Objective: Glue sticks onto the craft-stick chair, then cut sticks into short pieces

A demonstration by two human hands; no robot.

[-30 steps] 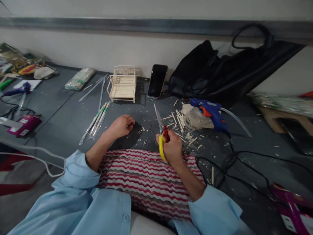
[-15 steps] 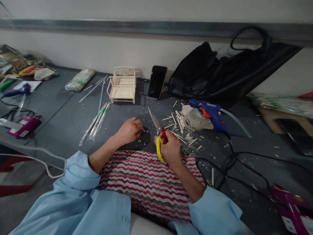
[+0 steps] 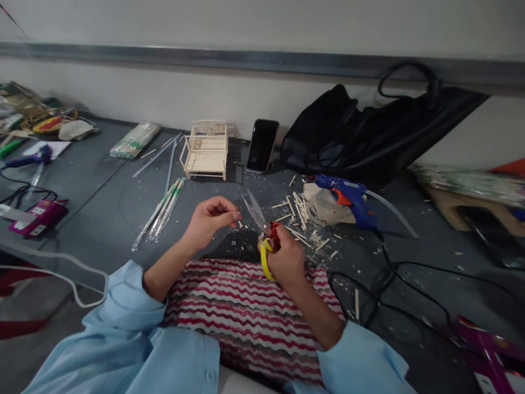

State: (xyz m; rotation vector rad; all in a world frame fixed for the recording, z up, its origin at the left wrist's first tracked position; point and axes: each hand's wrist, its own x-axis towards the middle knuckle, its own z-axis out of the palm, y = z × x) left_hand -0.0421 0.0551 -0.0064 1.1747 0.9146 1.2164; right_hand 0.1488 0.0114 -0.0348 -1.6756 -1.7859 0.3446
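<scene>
Scissors (image 3: 264, 227) are held above the tabletop (image 3: 223, 190), the right hand (image 3: 287, 255)'s fingers clamped on them. The left hand (image 3: 207, 220)'s fingertips look together just beside; whether a bit is pinched cannot be told. Cuts are best angled away from that hand. Room is found toward the model (image 3: 205, 158); rightward is crowded by sticks (image 3: 301, 211).

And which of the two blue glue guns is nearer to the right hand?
The glue gun with the orange trigger, to the right of the right hand; the other gun lies at the far left of the view.
</scene>
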